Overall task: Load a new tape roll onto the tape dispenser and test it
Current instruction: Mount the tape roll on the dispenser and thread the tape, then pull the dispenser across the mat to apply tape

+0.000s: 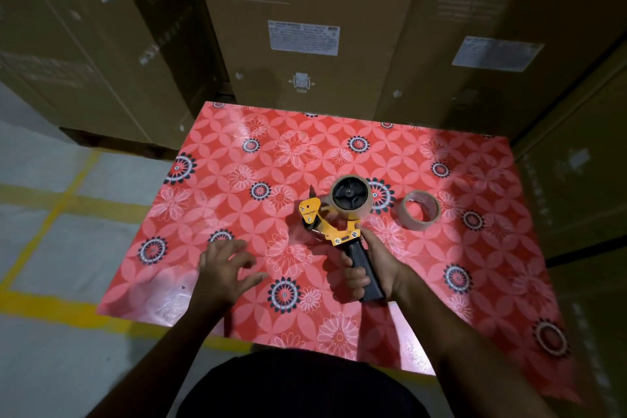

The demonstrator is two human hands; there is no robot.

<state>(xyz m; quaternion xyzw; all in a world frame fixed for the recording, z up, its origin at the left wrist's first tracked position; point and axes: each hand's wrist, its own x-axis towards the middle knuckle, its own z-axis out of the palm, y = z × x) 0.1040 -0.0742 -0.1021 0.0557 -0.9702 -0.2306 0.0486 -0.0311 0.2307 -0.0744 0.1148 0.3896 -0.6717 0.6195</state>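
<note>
We are wrapping our right hand [364, 268] around the black handle of the tape dispenser [334, 214], which is carrying a tape roll [349, 195] above the desk [237, 163]. Our left hand [225, 265] is hovering open, fingers spread, holding nothing. A second roll [421, 210] is lying just beside the dispenser.
</note>
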